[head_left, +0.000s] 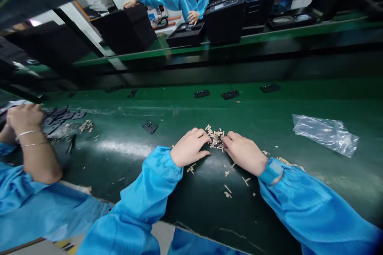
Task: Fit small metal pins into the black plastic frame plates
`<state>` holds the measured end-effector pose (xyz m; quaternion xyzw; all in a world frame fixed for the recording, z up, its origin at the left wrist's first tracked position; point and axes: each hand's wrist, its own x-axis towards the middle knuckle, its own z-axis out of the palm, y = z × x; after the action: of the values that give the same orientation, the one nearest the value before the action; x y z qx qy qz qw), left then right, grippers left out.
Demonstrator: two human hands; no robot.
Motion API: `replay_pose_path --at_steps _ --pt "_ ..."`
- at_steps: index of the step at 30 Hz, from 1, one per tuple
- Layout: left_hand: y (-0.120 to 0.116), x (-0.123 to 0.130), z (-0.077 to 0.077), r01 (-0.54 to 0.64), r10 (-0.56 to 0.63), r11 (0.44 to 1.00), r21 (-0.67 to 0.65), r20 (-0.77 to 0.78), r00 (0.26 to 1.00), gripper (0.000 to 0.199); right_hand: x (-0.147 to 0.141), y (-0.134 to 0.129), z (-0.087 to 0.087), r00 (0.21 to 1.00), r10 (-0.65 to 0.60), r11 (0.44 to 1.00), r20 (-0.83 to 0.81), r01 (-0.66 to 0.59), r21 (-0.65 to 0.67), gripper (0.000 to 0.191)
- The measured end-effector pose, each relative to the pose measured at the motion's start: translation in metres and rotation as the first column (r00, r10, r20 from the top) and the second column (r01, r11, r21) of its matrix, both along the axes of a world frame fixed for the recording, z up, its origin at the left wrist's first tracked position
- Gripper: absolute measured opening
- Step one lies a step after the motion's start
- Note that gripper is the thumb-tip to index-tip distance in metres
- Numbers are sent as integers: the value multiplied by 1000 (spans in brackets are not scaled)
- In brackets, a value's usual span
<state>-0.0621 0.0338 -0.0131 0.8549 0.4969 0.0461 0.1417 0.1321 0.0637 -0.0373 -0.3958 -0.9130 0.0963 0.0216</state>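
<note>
A small heap of beige paper-like strips [216,137] lies on the dark green worktop between my hands, with something dark showing under it. At its left edge my left hand [191,147] rests with the fingertips touching the heap and the thumb held apart. My right hand [243,152] is at the right edge, fingers bent and pressed together against the strips. What sits between those fingertips is hidden. Loose beige scraps [227,193] are scattered below my hands, and more strips [290,163] lie partly behind my right sleeve.
A clear plastic bag [324,133] lies at the right. Black flat parts [149,126] are spread about, with a pile of them [61,115] near a co-worker's arm [36,143] at left. Black boxes [224,18] stand on the rear shelf, where two people work.
</note>
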Motion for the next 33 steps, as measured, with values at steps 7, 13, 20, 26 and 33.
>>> replay_pose_path --at_steps 7,13,20,26,33 --pt "31 29 14 48 -22 994 -99 247 969 22 11 7 14 984 -41 994 -172 23 -106 9" --pt "38 36 16 97 170 908 -408 569 804 12 24 8 25 844 -192 949 -500 30 -313 7" --pt "27 40 21 109 122 927 -360 562 818 8 26 -1 41 783 -175 961 -597 4 -277 11" --pt "23 45 22 52 154 939 -339 552 820 8 28 -3 46 856 -110 985 -505 28 -169 11" --pt "23 46 19 27 148 956 -294 558 817 6 26 -6 48 874 -55 998 -482 27 -65 11"
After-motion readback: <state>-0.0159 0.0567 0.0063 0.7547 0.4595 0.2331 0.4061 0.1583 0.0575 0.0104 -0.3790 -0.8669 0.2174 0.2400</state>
